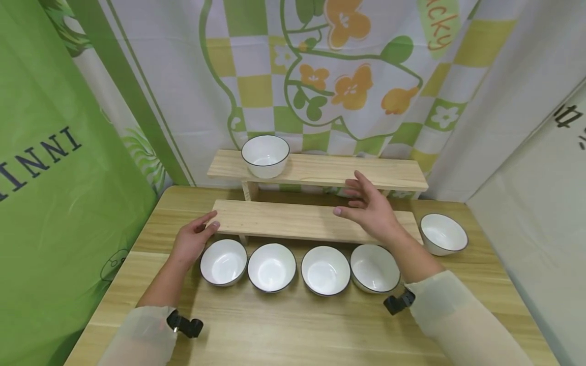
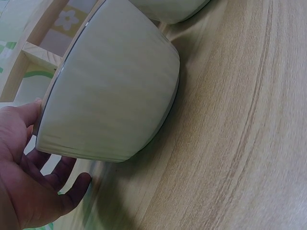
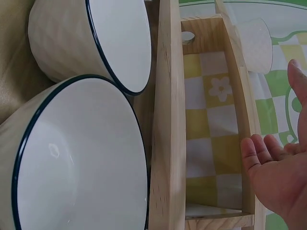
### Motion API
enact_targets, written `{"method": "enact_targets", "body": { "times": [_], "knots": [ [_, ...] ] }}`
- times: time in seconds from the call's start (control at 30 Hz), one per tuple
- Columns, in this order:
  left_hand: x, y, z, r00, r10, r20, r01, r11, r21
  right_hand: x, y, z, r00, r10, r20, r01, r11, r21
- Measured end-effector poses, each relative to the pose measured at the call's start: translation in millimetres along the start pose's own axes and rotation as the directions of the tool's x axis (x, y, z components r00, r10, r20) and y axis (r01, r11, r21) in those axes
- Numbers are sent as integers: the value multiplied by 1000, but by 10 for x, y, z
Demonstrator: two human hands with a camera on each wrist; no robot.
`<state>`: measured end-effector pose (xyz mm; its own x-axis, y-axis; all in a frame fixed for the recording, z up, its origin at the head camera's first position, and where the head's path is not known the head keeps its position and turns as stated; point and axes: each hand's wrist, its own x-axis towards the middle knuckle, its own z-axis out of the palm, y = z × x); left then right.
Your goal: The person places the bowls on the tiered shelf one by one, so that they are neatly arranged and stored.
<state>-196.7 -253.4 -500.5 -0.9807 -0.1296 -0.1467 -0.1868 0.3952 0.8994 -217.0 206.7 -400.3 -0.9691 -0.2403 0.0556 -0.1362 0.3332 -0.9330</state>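
Note:
My left hand (image 1: pixel 191 243) is at the left end of the lower board of a two-tier wooden shelf (image 1: pixel 274 217), its thumb and index finger by the board's end. In the left wrist view its other fingers curve loosely beside a white bowl (image 2: pixel 110 86). My right hand (image 1: pixel 373 211) hovers over the shelf's right half, fingers spread and holding nothing. One white bowl (image 1: pixel 265 157) with a dark rim stands upright on the upper board's left part. Several matching bowls, including the leftmost bowl (image 1: pixel 224 263) and the rightmost bowl (image 1: pixel 375 268), form a row before the shelf.
Another white bowl (image 1: pixel 443 235) stands on the wooden table (image 1: pixel 293 330) at the shelf's right end. A patterned curtain (image 1: pixel 256 61) hangs behind the shelf. Green cloth (image 1: pixel 59 203) borders the left side, and a pale sheet (image 1: pixel 540 203) the right.

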Motion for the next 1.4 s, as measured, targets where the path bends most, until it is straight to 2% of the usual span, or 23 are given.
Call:
{"method": "enact_targets", "body": {
  "times": [0.57,0.97,1.4],
  "knots": [
    [13,-6,9,1000,-5,1,5,1000,-10,-150,91,-162,1000,-10,-1,10,999,-40],
    [29,-23,26,1000,-1,0,1,1000,-21,-310,194,-277,999,46,-15,-47,996,-76],
    [24,-9,23,1000,-15,-3,14,1000,-15,-436,381,-434,997,61,-53,-67,990,-121]
  ]
}}
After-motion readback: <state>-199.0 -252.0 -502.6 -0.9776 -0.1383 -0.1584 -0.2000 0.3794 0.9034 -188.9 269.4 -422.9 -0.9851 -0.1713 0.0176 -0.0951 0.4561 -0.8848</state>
